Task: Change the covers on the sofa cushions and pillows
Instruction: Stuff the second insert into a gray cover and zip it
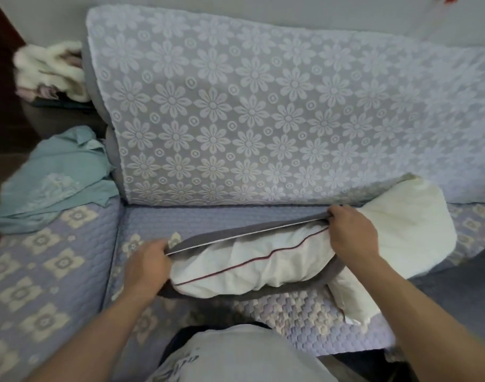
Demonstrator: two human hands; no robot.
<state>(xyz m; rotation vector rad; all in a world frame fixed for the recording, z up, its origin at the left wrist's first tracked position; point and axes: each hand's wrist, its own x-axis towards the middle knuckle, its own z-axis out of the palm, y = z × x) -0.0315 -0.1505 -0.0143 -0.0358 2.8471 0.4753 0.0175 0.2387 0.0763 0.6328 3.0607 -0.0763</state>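
Note:
A white pillow insert (249, 268) with a dark red piping line lies on the sofa seat, partly inside a grey cover (236, 234). The cover's open edge runs slanted across the pillow's top. My left hand (147, 264) grips the left end of that open edge. My right hand (351, 231) pinches its right end, and the edge is stretched between them. A second bare white pillow (412, 224) lies behind and to the right of my right hand, touching the backrest.
The sofa seat (56, 257) carries a quilted lilac flower-patterned cover, and the backrest (263, 106) has a lace flower cover. A crumpled teal cloth (56, 177) lies at the left. Fluffy white items (51, 70) sit at the far left corner.

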